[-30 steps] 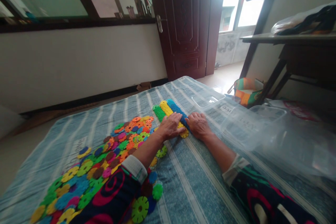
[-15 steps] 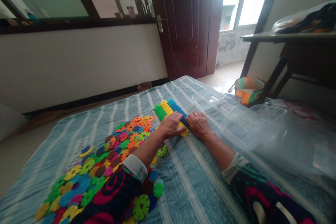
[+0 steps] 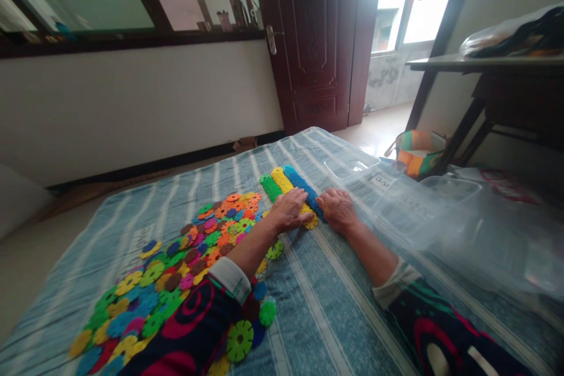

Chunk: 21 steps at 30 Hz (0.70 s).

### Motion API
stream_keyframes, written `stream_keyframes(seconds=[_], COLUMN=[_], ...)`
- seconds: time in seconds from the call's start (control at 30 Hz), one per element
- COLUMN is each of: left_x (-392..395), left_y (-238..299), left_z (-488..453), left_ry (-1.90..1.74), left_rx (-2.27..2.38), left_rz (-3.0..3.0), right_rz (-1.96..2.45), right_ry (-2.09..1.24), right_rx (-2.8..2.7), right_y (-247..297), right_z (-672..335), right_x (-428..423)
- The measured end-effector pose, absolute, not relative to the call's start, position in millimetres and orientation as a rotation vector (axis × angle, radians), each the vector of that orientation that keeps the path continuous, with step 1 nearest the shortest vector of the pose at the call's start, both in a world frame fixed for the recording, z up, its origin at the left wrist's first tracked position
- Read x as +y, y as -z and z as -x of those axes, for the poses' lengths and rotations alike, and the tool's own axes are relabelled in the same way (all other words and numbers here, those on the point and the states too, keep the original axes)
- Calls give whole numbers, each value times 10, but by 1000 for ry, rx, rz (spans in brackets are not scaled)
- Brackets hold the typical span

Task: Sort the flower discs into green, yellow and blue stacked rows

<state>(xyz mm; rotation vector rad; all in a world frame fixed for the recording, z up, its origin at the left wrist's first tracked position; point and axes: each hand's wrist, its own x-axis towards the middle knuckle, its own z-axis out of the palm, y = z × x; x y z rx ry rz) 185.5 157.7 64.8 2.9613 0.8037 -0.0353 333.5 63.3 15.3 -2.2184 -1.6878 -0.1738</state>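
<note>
Three long rows of notched plastic discs lie side by side on the striped cloth: a green row (image 3: 270,187), a yellow row (image 3: 279,176) and a blue row (image 3: 297,179). Across the green and yellow rows rests my left hand (image 3: 288,211), palm down, fingers laid over them and thumb apart near the yellow row's close end. It hides the green row's near part. My right hand (image 3: 338,210) is beside the blue row's near end, fingers bent in, their tips at its edge; nothing shows in them. Many loose coloured discs (image 3: 171,282) spread left of and under my left forearm.
A shallow clear plastic lid or tray (image 3: 351,163) lies beyond my right hand. Clear plastic containers (image 3: 409,217) stand to the right. The cloth-covered surface (image 3: 312,282) ends before a dark red door (image 3: 308,47). A table (image 3: 489,63) stands at the right, a colourful bag (image 3: 418,150) near it.
My right hand has drawn slightly right and back, its fingers more bent, uncovering more of the blue row. My left hand stays on the rows. The view has shifted a little.
</note>
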Motion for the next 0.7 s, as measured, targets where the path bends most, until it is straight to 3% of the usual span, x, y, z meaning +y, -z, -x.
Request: stream_keyframes(seconds=[0.7], left_x=[1331], left_y=[-689], left_z=[-1522], left_ry=[-147], left_rx=[785], left_rz=[-2992], right_rz=[2102], right_ry=[-16], right_rx=[-1652], right_y=[-165], right_z=[-3459], right_x=[327])
